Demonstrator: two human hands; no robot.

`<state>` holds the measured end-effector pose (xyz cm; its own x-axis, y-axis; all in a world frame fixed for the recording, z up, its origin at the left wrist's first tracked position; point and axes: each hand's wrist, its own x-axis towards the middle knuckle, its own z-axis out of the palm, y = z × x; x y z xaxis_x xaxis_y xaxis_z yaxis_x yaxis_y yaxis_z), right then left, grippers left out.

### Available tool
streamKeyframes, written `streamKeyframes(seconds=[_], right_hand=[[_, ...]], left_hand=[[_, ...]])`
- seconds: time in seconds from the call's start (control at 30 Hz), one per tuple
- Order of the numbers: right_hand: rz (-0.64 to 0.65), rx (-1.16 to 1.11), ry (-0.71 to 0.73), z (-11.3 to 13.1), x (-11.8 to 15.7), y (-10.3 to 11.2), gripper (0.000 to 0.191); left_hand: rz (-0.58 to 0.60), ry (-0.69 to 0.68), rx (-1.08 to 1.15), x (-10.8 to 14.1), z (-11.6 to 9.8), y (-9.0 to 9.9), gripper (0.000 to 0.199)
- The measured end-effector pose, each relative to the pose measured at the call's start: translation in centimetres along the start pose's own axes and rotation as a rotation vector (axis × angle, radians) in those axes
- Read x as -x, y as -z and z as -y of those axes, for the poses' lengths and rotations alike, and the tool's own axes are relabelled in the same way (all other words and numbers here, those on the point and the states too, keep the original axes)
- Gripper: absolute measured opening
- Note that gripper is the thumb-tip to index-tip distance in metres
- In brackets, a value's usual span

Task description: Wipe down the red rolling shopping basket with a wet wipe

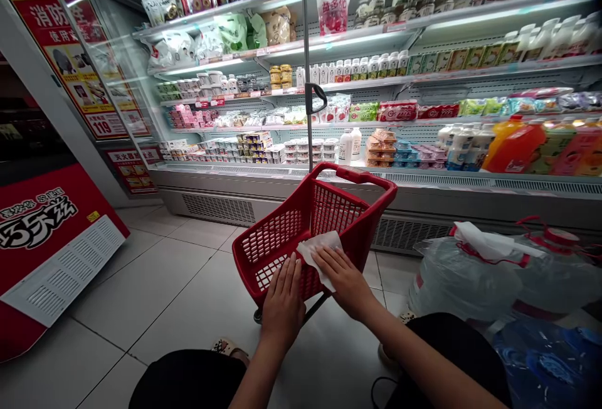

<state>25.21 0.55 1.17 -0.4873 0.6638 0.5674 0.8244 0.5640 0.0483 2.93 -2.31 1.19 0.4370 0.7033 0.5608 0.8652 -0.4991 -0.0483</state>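
In the head view a red plastic shopping cart [282, 233] with lattice sides stands before me, its handle at the far end. My right hand [341, 277] presses a white tissue [329, 243] against the cart's near side, fingers stretched over it. Part of the tissue is hidden under that hand. Just left of it, my left hand [285, 299] rests on the cart's near rim with its fingers extended, holding nothing. No goods show inside the visible part of the cart.
Behind the cart runs a chilled display case [273, 177] stocked with dairy and drinks. Large water bottles [465, 277] stand at right, with white paper [493, 243] on top; a blue jug [550, 359] sits nearer. A red cabinet [61, 239] is at left.
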Motion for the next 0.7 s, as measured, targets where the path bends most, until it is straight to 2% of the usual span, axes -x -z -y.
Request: streamKeyframes(seconds=[0.1,0.2,0.27,0.3,0.37,0.5,0.57,0.63,0.7], right_hand=[[0.028,0.015,0.018,-3.3,-0.2,1.7,0.073],[0.010,0.103,-0.099,-7.5,-0.4,3.2,0.070],[-0.004,0.151,-0.157,-8.5,-0.5,3.4,0.068],[-0.011,0.159,-0.175,-8.3,-0.6,3.1,0.068],[-0.025,0.140,-0.191,-6.1,-0.7,2.1,0.067],[-0.021,0.004,-0.109,1.1,-1.0,-0.2,0.073],[0.000,-0.044,-0.044,3.6,-1.0,-0.7,0.078],[0.023,-0.055,0.022,4.0,-0.9,-0.6,0.080],[0.034,-0.032,0.060,2.2,-0.6,-0.1,0.079]], left_hand=[[0.006,-0.025,0.002,0.6,2.0,0.8,0.089],[-0.018,0.035,-0.026,1.6,4.4,1.3,0.082],[-0.015,0.063,-0.004,2.2,5.4,1.4,0.078],[-0.013,0.072,0.011,2.4,5.7,1.3,0.077],[-0.020,0.083,0.031,2.6,5.6,1.0,0.077],[-0.060,0.120,0.022,2.3,4.6,0.4,0.080],[-0.067,0.138,0.017,2.2,4.4,0.3,0.081],[-0.068,0.147,0.014,2.2,4.4,0.4,0.081],[-0.058,0.142,0.014,2.3,4.4,0.5,0.081]])
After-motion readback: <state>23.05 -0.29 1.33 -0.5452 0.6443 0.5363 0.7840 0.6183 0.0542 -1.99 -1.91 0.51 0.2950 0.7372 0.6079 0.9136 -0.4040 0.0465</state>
